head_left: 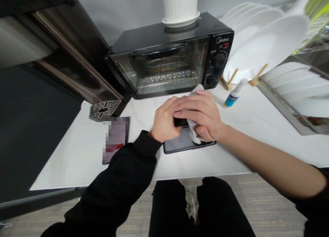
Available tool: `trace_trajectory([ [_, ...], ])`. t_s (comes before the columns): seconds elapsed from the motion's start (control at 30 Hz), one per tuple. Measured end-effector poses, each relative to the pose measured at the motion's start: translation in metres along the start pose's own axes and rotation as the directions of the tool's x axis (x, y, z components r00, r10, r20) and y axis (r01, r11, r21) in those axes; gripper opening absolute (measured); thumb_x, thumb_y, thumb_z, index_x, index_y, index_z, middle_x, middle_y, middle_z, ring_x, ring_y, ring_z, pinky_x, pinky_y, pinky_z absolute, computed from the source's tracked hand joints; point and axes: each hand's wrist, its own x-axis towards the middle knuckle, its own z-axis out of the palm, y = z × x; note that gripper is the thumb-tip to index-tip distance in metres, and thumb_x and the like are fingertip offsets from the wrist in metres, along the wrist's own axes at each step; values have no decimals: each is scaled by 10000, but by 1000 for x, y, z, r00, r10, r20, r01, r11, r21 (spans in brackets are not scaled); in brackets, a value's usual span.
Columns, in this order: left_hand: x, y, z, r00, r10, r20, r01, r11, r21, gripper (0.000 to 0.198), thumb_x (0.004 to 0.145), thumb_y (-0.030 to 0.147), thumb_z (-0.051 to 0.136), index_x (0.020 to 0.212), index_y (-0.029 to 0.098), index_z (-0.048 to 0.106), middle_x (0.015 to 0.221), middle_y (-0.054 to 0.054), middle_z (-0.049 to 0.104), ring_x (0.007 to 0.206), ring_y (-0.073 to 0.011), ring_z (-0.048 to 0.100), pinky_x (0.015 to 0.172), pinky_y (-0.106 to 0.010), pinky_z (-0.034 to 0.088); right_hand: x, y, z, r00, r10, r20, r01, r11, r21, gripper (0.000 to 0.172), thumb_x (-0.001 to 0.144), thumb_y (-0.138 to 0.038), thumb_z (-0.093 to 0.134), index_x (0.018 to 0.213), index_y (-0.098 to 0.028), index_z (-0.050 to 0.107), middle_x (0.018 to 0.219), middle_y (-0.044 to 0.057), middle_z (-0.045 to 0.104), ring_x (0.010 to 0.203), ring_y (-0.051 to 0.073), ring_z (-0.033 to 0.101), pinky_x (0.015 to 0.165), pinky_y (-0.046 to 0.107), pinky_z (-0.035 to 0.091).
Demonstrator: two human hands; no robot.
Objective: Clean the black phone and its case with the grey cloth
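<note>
My left hand (pixel 166 119) is closed around a small dark object (pixel 181 121) that looks like a phone, mostly covered by my fingers. Against it, my right hand (pixel 203 114) presses a crumpled white-grey cloth (pixel 194 131), whose edge also pokes out above the fingers. Beneath both hands a dark flat case or phone (pixel 178 143) lies on the white counter (pixel 164 168). To the left lies another phone-like device (pixel 117 139) with a partly blurred screen. A small spray bottle (pixel 233 95) with a blue label stands to the right.
A black toaster oven (pixel 167 70) stands behind the hands, with a white pot (pixel 180 5) on top. At the left is a tall dark machine with a drip tray (pixel 105 109). White plates (pixel 267 41) stand in wooden holders at the right, beside a metal rack (pixel 282 108).
</note>
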Motion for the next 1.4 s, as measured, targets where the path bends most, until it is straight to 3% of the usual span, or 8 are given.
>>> trace_trajectory([
  [0.1, 3, 2, -2, 997, 62, 52, -61, 998, -27, 499, 676, 172, 588, 1173, 210, 619, 1086, -78, 689, 988, -268, 686, 843, -420, 602, 1, 2, -3, 999, -34, -27, 35, 999, 35, 518, 1111, -512, 252, 1250, -273, 690, 1117, 41, 770, 1104, 232, 713, 994, 463, 556],
  [0.3, 2, 2, -3, 989, 127, 77, -136, 982, 128, 438, 691, 187, 620, 1128, 171, 614, 1111, -137, 701, 981, -308, 686, 833, -465, 601, 1, -3, -4, 925, 373, -77, -325, 878, 351, 551, 1120, -487, 268, 1112, -233, 757, 1105, 90, 750, 1030, 226, 724, 883, 429, 585],
  [0.53, 0, 3, 2, 998, -43, 40, 42, 999, 29, 573, 662, 121, 576, 1232, 180, 607, 1066, -88, 680, 1018, -291, 692, 866, -445, 604, -1, -1, 1, 999, 46, -26, -44, 996, 75, 485, 1112, -459, 268, 1256, -288, 698, 1118, 16, 779, 1158, 224, 713, 1147, 507, 465],
  [0.77, 0, 0, -1, 989, 113, 96, -123, 987, 105, 598, 666, 175, 624, 1263, 156, 602, 1217, -161, 704, 1100, -335, 703, 919, -479, 616, 0, 1, 3, 881, 462, -102, -365, 801, 474, 505, 1127, -446, 302, 1122, -239, 763, 1086, 78, 772, 1038, 226, 737, 905, 440, 580],
  [1.0, -4, -1, 3, 999, -39, 14, 37, 988, 153, 536, 665, 173, 598, 1200, 216, 603, 1117, -79, 710, 1080, -307, 713, 924, -483, 607, 0, -4, -1, 996, 90, -17, -88, 991, 102, 455, 1106, -447, 296, 1244, -309, 708, 1209, 1, 776, 1267, 228, 678, 1249, 523, 383],
  [1.1, -2, -2, 2, 999, 17, 32, -20, 994, 109, 537, 685, 180, 607, 1222, 203, 602, 1134, -97, 711, 1095, -314, 712, 929, -486, 608, 0, -3, 0, 981, 190, -32, -179, 962, 204, 471, 1109, -451, 305, 1160, -299, 747, 1150, 17, 785, 1222, 238, 699, 1201, 525, 441],
  [1.27, 2, 0, -3, 983, 153, 97, -166, 975, 149, 561, 694, 209, 631, 1251, 145, 604, 1189, -161, 707, 1080, -333, 707, 910, -475, 616, 1, -1, 4, 867, 489, -93, -375, 764, 525, 523, 1128, -442, 292, 1116, -246, 777, 1093, 72, 788, 1057, 236, 746, 939, 454, 596],
  [1.4, -1, 0, -1, 997, 35, 66, -49, 970, 239, 577, 658, 185, 621, 1234, 159, 607, 1167, -136, 707, 1057, -325, 704, 887, -462, 612, 1, -3, 2, 943, 323, -84, -286, 911, 296, 477, 1109, -466, 312, 1245, -313, 743, 1283, 45, 763, 1263, 266, 686, 1115, 533, 522],
])
